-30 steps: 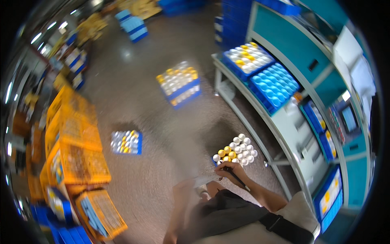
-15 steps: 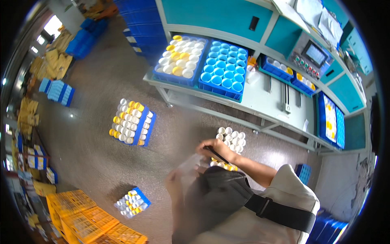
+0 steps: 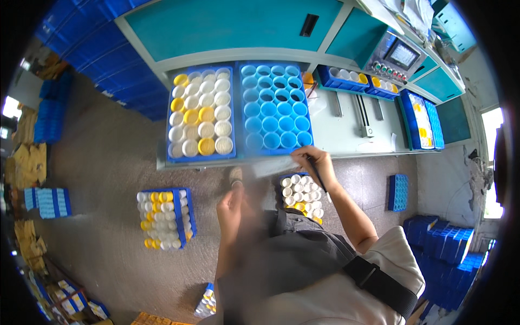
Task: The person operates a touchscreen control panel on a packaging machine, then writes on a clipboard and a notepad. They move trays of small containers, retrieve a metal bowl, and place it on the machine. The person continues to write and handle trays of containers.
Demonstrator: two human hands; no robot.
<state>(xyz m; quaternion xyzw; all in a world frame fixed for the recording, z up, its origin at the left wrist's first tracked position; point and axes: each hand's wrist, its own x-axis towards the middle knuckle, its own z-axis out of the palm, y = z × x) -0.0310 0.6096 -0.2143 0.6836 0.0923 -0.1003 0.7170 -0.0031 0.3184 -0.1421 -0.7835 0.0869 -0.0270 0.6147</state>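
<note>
My left hand (image 3: pixel 230 208) is raised below the front edge of the bench, its fingers bent together and partly blurred. A small round tan thing (image 3: pixel 235 174) shows at its fingertips; its kind is unclear. My right hand (image 3: pixel 316 162) is at the bench edge, fingers closed round a slender black pen-like stick (image 3: pixel 320 176). A pale, blurred sheet (image 3: pixel 271 166) lies between the hands, reaching my right fingertips. Just beyond stand a blue crate of white and yellow round cups (image 3: pixel 206 130) and a blue crate of light-blue cups (image 3: pixel 285 124).
Under the bench is a stack of white and yellow cups (image 3: pixel 300 190). Another strapped stack (image 3: pixel 162 216) stands on the floor to the left. Metal rails (image 3: pixel 362 116) lie on the bench near a control panel (image 3: pixel 398 57). Blue crates (image 3: pixel 444 238) are piled at right.
My view has moved closer to the bench and the two crates. Both hands have risen toward the bench edge and spread apart, the black stick still in my right hand.
</note>
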